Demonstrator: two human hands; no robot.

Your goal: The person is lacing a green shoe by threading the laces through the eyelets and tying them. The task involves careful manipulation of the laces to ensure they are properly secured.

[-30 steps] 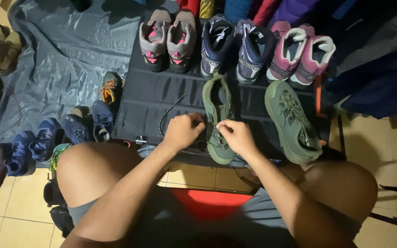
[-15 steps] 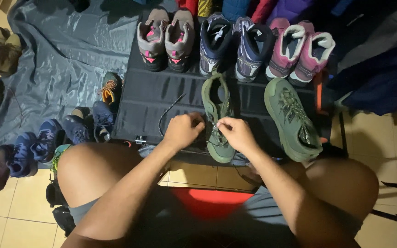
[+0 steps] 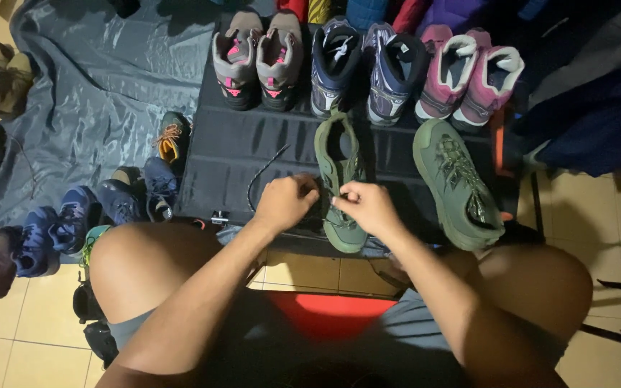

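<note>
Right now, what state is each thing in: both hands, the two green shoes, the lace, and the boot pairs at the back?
Left hand: closed, pinching the dark lace.
Right hand: fingers pinched at the eyelets.
Near green shoe: upright, partly unlaced.
Other green shoe: laced, untouched.
Dark lace: loose end trailing over the black cloth.
Grey-pink boots: upright, paired.
Navy boots: upright, paired.

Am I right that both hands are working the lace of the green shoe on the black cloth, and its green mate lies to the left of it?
Not quite. In the head view the left hand and right hand are at the lace of the green shoe on the black cloth, but its green mate lies to the right, not the left.
</note>
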